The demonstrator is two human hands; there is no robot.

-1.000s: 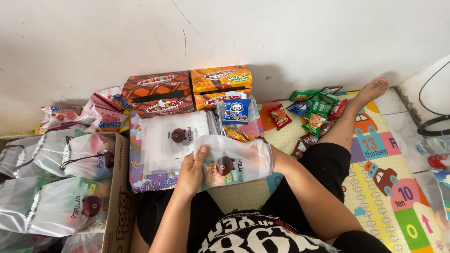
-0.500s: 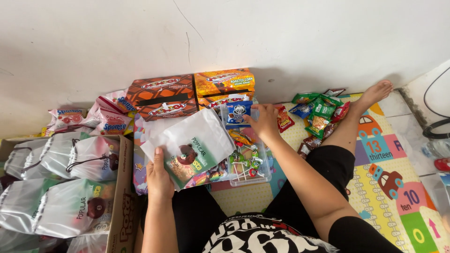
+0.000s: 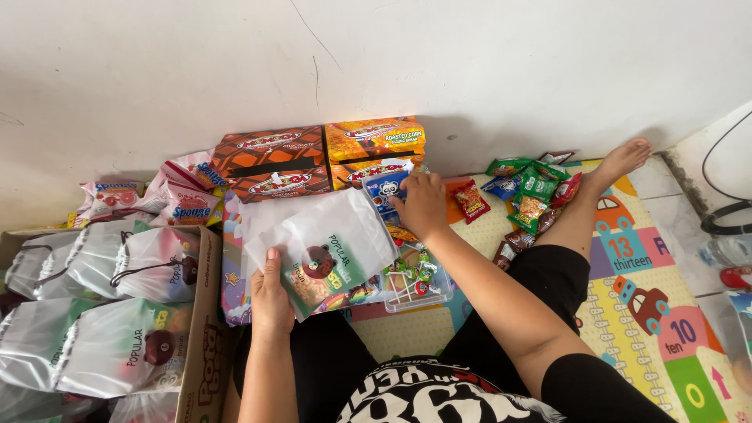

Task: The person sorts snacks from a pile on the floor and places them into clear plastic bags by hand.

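Two hands at work over a floor mat (image 3: 674, 313). Left hand (image 3: 270, 301) closed on the lower edge of a white printed bag (image 3: 325, 251), held tilted above the lap and a clear tray (image 3: 415, 286) of lollipops. Right hand (image 3: 423, 205) reaching forward, fingers curled onto a small blue snack packet (image 3: 384, 190) just before the orange snack boxes (image 3: 325, 157) at the wall. Loose snack packets (image 3: 533, 192) beside the outstretched leg. Filled white bags (image 3: 117, 313) packed in a cardboard box (image 3: 202, 345) at left.
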